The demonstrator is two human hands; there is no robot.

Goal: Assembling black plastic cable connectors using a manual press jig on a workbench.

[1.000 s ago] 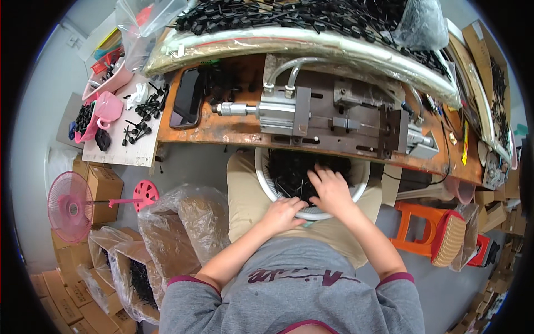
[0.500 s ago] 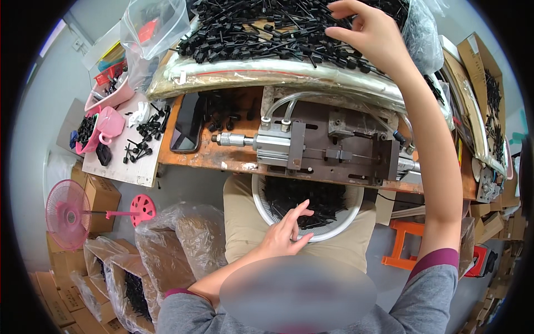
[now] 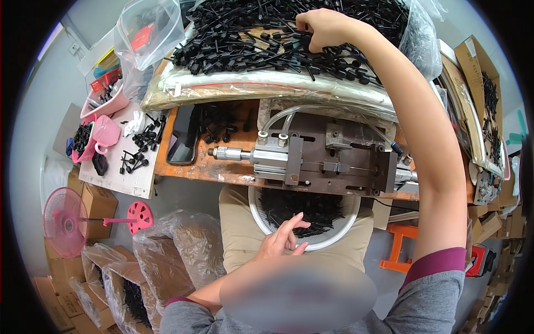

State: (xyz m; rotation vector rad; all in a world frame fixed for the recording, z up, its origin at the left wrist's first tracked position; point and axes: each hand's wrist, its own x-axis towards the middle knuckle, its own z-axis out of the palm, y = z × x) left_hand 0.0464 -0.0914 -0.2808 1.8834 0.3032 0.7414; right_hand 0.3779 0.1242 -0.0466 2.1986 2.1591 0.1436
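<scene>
My right hand [image 3: 329, 29] is over the heap of black plastic rods with block-shaped heads [image 3: 239, 49] at the back of the bench. Its thumb and forefinger point down into the heap, apart from each other, and I see nothing held between them. Low in front of me, my left hand [image 3: 282, 239] hovers at the near rim of a white basket [image 3: 256, 218], fingers loosely bent and apart. Thin black pieces [image 3: 311, 209] fill the basket between my legs. Between the hands stands a metal clamping fixture [image 3: 334, 167] with a pneumatic cylinder [image 3: 272, 161] and clear hoses.
A dark phone [image 3: 183, 135] lies left of the fixture, beside loose black parts. Farther left are a pink mug [image 3: 105, 132] and pink bins [image 3: 105, 99]. A pink fan [image 3: 67, 221] and plastic-lined boxes [image 3: 167, 250] stand on the floor. An orange stool [image 3: 396, 247] is at lower right.
My right hand has moved left and down to the heap of black rods. My left hand has dropped slightly, still near the basket. The whole view has shifted a little.
</scene>
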